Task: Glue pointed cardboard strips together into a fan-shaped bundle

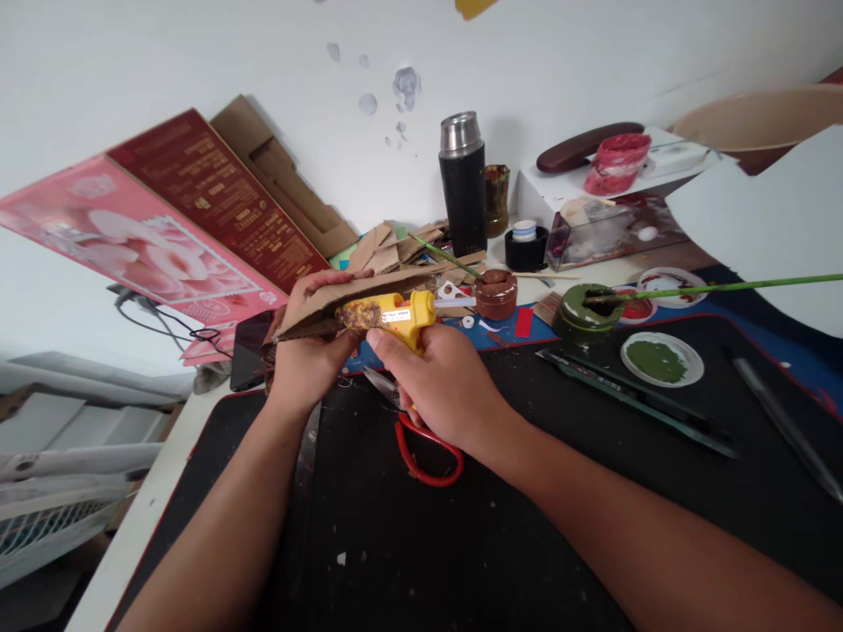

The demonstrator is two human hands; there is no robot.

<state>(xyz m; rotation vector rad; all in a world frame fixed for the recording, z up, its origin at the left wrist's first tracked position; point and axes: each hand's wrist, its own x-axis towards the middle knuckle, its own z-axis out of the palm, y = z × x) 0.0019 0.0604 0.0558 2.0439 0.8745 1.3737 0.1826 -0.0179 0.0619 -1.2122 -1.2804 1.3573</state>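
My left hand (309,347) is closed around a folded piece of brown cardboard (359,294), held up over the black mat (461,527). My right hand (438,386) grips a yellow glue gun (392,316) by its handle, with the nozzle end pointing left against the cardboard near my left fingers. A white glue stick pokes out of the gun's back toward the right. Red-handled scissors (425,456) lie on the mat just under my right hand.
A black flask (463,180), a brown pot (495,292), a green paint pot (583,314) with a long green stick (738,286), a dish of green paint (660,358) and cardboard scraps (388,246) sit behind. Pink and red boxes (164,228) lean at left. A metal ruler (632,402) lies at right.
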